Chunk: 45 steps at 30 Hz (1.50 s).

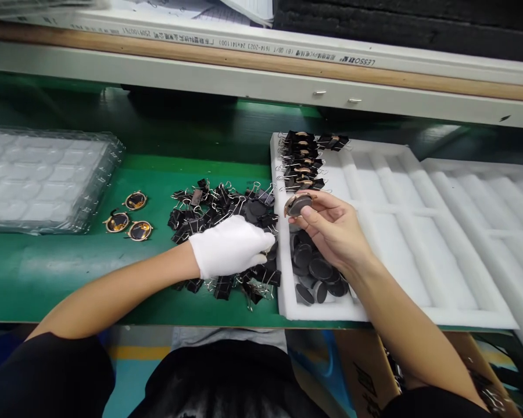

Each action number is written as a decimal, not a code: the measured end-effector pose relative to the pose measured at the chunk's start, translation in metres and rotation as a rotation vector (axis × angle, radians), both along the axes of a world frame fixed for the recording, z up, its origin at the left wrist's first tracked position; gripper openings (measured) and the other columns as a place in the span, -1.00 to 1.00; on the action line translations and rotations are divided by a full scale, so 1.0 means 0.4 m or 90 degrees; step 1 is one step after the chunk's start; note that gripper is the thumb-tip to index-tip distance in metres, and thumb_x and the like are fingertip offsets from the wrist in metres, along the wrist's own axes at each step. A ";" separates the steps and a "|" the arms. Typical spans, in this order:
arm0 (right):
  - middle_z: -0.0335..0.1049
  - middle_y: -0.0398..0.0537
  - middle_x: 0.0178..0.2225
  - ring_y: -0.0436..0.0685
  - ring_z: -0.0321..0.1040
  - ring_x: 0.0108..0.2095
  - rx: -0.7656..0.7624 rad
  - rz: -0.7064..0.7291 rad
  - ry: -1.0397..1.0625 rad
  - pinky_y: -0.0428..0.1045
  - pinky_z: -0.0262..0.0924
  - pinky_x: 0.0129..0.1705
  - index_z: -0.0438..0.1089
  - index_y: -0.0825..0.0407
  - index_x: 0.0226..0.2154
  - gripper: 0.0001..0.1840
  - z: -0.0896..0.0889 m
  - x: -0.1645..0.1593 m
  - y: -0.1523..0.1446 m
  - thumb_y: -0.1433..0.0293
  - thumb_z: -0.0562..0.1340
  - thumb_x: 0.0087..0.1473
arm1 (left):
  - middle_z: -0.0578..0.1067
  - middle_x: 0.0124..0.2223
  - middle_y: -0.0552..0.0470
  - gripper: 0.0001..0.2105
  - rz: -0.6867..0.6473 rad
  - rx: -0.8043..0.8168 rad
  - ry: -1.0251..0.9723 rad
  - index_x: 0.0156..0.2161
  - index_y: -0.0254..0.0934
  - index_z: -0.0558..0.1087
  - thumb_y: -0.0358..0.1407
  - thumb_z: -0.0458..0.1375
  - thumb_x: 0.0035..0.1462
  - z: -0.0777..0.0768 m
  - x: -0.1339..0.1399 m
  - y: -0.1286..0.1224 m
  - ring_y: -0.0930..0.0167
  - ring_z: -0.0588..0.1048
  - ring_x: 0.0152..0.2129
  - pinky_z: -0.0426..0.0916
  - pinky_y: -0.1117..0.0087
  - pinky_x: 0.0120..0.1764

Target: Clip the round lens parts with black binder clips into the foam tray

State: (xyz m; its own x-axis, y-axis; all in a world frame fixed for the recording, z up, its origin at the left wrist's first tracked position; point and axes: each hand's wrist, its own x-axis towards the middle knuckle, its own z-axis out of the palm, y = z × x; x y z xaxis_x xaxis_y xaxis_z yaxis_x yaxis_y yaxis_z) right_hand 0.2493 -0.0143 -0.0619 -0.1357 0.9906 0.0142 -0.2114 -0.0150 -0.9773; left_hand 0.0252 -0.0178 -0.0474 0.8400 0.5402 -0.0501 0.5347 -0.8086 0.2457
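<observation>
My right hand (337, 229), bare, pinches a round rose-gold watch case (300, 204) with a dark disc against its face, thumb on the disc. It is held above the left end of the white foam tray (287, 316). My left hand (230, 247), in a white glove, is closed over a heap of black binder clips (222, 287); a sliver of something shows at its fingertips, too hidden to name. Below my right hand, loose black discs (320, 267) fill a tray compartment. Clipped watch cases (303, 159) stand in a row at the tray's far left.
Three watch cases with exposed orange-and-black insides (140, 230) lie on the green mat (47, 273). Stacked clear plastic trays (39, 180) sit at the left. A second foam tray (505, 226) is at the right. A shelf edge (244, 75) runs across the back.
</observation>
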 end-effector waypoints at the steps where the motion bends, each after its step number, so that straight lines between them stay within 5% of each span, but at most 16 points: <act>1: 0.60 -0.14 -0.18 0.09 0.55 -0.19 0.009 0.001 -0.007 0.05 0.57 -0.14 0.58 -0.13 -0.18 -0.66 -0.001 0.000 0.000 0.20 0.57 -0.02 | 0.52 -0.44 0.10 -0.86 0.002 -0.034 -0.008 -0.30 -0.22 0.47 -0.24 0.24 0.30 0.011 -0.007 0.004 0.40 0.47 -0.54 0.13 0.36 -0.41; 4: 0.58 -0.16 -0.21 0.06 0.53 -0.24 0.012 0.016 -0.004 0.03 0.56 -0.17 0.56 -0.12 -0.21 -0.70 0.003 -0.001 -0.001 0.21 0.55 0.02 | 0.45 -0.54 0.17 -0.79 0.039 -0.129 -0.018 -0.38 -0.20 0.43 -0.21 0.22 0.29 0.059 -0.034 0.016 0.46 0.35 -0.64 0.07 0.39 -0.48; 9: 0.58 -0.04 -0.01 0.07 0.52 -0.25 -0.002 0.063 -0.017 -0.02 0.50 -0.32 0.56 -0.09 -0.21 -0.72 0.026 0.003 -0.010 0.18 0.52 0.05 | 0.54 -0.48 0.15 -0.77 0.287 -0.202 -0.221 -0.37 -0.23 0.42 -0.16 0.16 0.29 0.125 -0.059 0.038 0.49 0.45 -0.58 0.23 0.45 -0.49; 12: 0.52 0.02 0.14 0.10 0.53 -0.26 0.018 0.116 -0.050 0.00 0.49 -0.37 0.58 -0.09 -0.22 -0.74 0.025 0.005 -0.017 0.18 0.51 0.07 | 0.63 -0.39 0.07 -0.79 0.351 -0.283 -0.398 -0.34 -0.25 0.42 -0.17 0.16 0.28 0.126 -0.045 0.039 0.46 0.56 -0.50 0.37 0.46 -0.45; 15: 0.60 -0.02 -0.08 0.11 0.55 -0.29 0.050 0.160 -0.049 0.01 0.52 -0.37 0.58 -0.10 -0.20 -0.76 0.009 0.005 -0.022 0.21 0.51 0.09 | 0.65 -0.36 0.04 -0.81 0.327 -0.356 -0.472 -0.32 -0.26 0.41 -0.19 0.14 0.28 0.108 -0.023 0.030 0.45 0.60 -0.47 0.42 0.45 -0.42; 17: 0.59 -0.07 -0.19 0.09 0.56 -0.32 0.070 0.170 -0.051 0.02 0.55 -0.32 0.59 -0.10 -0.17 -0.77 0.000 0.005 -0.023 0.25 0.50 0.11 | 0.61 -0.41 0.07 -0.80 0.284 -0.312 -0.444 -0.35 -0.25 0.40 -0.18 0.14 0.26 0.095 -0.016 0.024 0.47 0.56 -0.50 0.37 0.46 -0.44; 23: 0.57 -0.03 -0.14 0.10 0.57 -0.26 0.134 0.153 -0.134 0.04 0.59 -0.19 0.61 -0.07 -0.22 -0.81 0.007 0.006 -0.030 0.26 0.50 0.10 | 0.32 -0.65 0.11 -0.47 0.312 0.144 -0.174 -0.51 -0.21 0.31 0.25 0.17 0.07 0.079 -0.039 0.034 0.41 0.38 -0.67 -0.01 0.37 -0.49; 29: 0.62 0.02 -0.15 0.25 0.55 0.07 0.166 0.223 -0.159 0.07 0.59 -0.06 0.64 -0.10 -0.19 -0.88 0.014 0.004 -0.043 0.35 0.44 0.17 | 0.31 -0.67 0.06 -0.34 0.201 0.108 -0.034 -0.56 -0.21 0.33 0.40 0.01 0.04 0.080 -0.044 0.040 0.37 0.40 -0.68 -0.07 0.39 -0.49; 45: 0.63 0.02 -0.13 0.18 0.62 -0.16 0.074 0.257 -0.114 0.08 0.59 -0.11 0.60 -0.06 -0.18 -0.82 0.007 0.018 -0.033 0.30 0.48 0.13 | 0.32 -0.69 0.04 -0.40 0.159 0.140 -0.026 -0.51 -0.21 0.40 0.31 -0.04 0.12 0.060 -0.040 0.041 0.32 0.39 -0.71 -0.08 0.36 -0.52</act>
State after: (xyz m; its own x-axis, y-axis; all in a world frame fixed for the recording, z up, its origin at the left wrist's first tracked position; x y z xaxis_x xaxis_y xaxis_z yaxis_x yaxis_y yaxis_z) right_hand 0.2564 -0.0274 -0.0591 -0.5207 0.8514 0.0633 -0.0392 0.0501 -0.9980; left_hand 0.0091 -0.0013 -0.0235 0.6790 0.7240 0.1217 0.7165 -0.6896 0.1051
